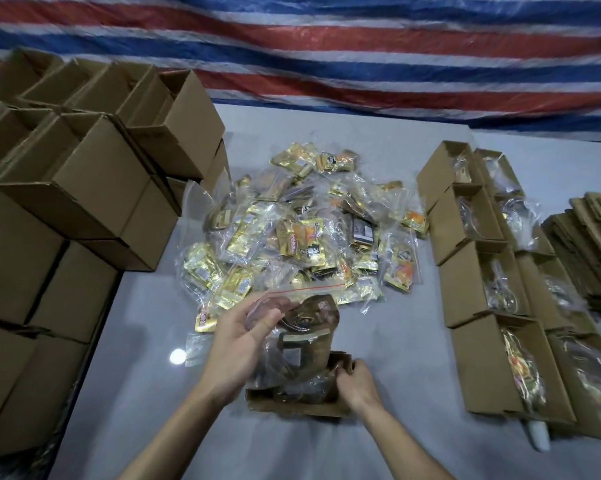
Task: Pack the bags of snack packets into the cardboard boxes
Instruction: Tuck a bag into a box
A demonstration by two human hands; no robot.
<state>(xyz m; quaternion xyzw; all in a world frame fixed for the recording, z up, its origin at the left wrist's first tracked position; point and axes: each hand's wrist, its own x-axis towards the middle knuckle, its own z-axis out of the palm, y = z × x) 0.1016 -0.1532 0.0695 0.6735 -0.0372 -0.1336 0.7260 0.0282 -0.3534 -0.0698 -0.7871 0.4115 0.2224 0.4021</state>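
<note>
Zip-seal bag of snack packets, bent over the open cardboard box at the near table edge, for insertion. Left hand grips the bag; right hand pinches the box wall, steadying it. Unpacked bag heap beyond. Right: eight filled boxes, in two rows. Left: empty box stack.

Striped tarp behind grey table
</note>
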